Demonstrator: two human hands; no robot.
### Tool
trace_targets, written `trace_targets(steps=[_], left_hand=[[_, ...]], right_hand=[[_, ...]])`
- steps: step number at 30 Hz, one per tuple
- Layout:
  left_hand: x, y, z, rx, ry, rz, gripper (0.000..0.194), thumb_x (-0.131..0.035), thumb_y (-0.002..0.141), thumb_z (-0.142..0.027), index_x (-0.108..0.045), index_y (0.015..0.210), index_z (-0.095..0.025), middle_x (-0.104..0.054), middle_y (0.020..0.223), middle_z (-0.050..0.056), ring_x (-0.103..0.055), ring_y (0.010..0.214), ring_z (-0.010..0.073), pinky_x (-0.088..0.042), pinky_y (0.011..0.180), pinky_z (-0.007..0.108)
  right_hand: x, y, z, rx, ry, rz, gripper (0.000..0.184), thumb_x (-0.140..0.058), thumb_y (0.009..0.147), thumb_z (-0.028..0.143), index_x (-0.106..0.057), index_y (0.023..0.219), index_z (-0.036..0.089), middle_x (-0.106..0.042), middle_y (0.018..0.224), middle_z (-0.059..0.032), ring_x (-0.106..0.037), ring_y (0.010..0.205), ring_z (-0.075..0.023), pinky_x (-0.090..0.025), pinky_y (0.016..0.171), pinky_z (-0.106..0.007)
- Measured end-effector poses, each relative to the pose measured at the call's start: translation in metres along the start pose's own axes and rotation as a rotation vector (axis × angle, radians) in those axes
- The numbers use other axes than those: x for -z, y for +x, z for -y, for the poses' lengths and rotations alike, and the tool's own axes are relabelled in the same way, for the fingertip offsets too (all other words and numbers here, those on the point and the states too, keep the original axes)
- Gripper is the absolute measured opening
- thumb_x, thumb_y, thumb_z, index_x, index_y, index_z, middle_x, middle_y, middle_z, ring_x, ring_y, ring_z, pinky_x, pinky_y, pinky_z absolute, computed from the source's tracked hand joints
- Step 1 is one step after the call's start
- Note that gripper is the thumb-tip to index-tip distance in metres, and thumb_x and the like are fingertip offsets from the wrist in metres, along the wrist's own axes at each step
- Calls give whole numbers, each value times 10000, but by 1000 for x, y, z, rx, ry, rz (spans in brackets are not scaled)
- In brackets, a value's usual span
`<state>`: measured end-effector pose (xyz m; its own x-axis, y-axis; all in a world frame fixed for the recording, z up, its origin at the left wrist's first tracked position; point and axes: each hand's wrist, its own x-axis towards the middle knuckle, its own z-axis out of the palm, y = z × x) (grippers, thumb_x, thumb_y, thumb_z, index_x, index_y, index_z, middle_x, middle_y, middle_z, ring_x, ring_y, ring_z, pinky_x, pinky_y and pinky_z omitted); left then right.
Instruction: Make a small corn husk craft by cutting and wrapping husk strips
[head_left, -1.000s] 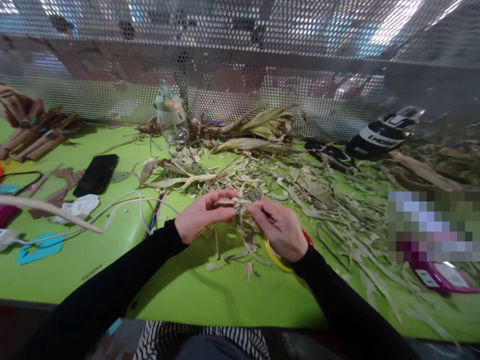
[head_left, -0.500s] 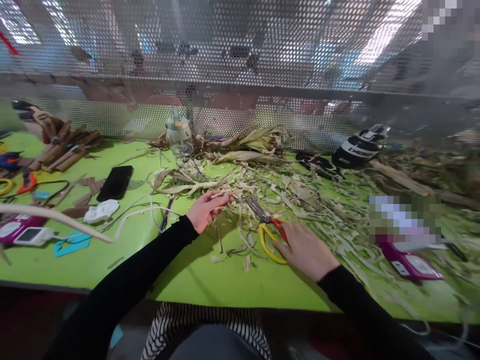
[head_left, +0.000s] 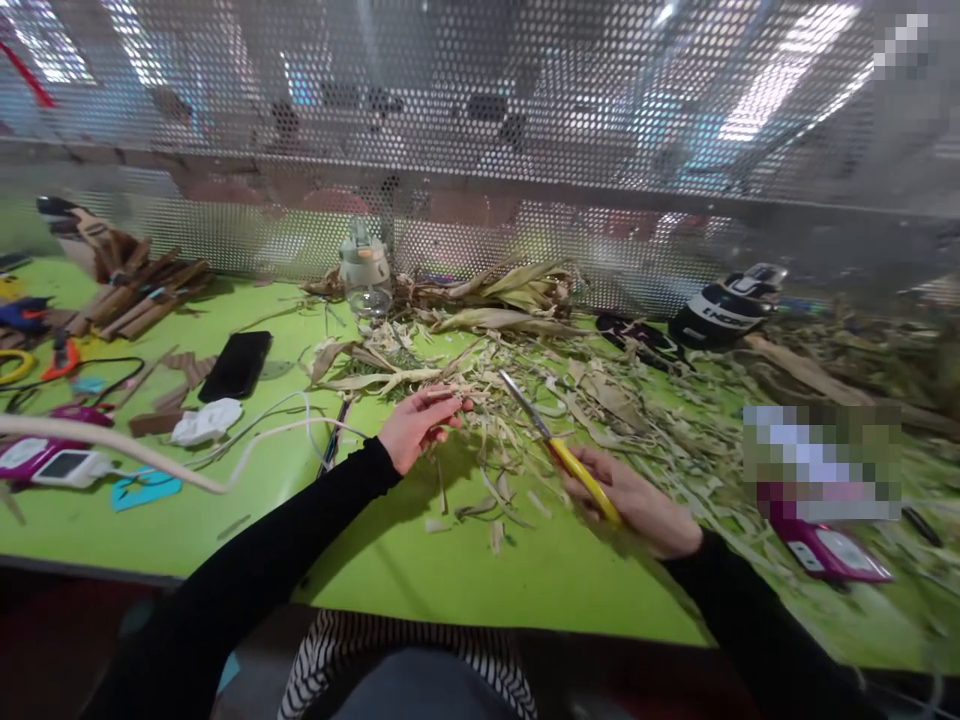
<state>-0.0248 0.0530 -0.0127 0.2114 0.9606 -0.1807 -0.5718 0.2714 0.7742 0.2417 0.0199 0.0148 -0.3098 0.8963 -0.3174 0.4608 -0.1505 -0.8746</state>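
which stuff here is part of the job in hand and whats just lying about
Seems part of the job:
- scissors, in the right hand
- small dry plant piece, at the left hand's fingertips
- leaf scraps, probably

Apparently just lying about:
- phone
- pale bottle
- black bottle
- blue tag

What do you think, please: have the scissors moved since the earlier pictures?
Yes: held in the right hand, the scissors have shifted rightward relative to the frontmost scrap, and appear lifted off the table.
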Motion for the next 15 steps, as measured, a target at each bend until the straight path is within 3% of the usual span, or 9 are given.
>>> trace_targets(steps=[3,8,15], left_hand=[[0,2,0,-18,-38,-33,243,-741,660,-172,-598,854,-143,-711,852,54,-631,606,78,-458,470,136],[0,2,2,-19,-81,-33,232,-730,680,-164,-572,850,-154,-719,876,56,-669,667,103,-498,515,148],[-2,0,5,-2,-54,-16,270,-756,654,-171,-568,849,-159,-727,868,47,-681,683,109,-504,515,142]], right_hand=[[-18,-17,4,4,144,78,477,-565,747,575,-429,1033,218,-428,745,34,-409,521,-74,-396,482,-235],[-44,-22,4,40,151,159,503,-474,768,666,-388,1006,231,-409,786,19,-388,540,-79,-426,501,-258],[-49,-6,-2,46,221,190,605,-463,708,757,-400,1028,246,-362,745,39,-370,509,-63,-375,408,-194]])
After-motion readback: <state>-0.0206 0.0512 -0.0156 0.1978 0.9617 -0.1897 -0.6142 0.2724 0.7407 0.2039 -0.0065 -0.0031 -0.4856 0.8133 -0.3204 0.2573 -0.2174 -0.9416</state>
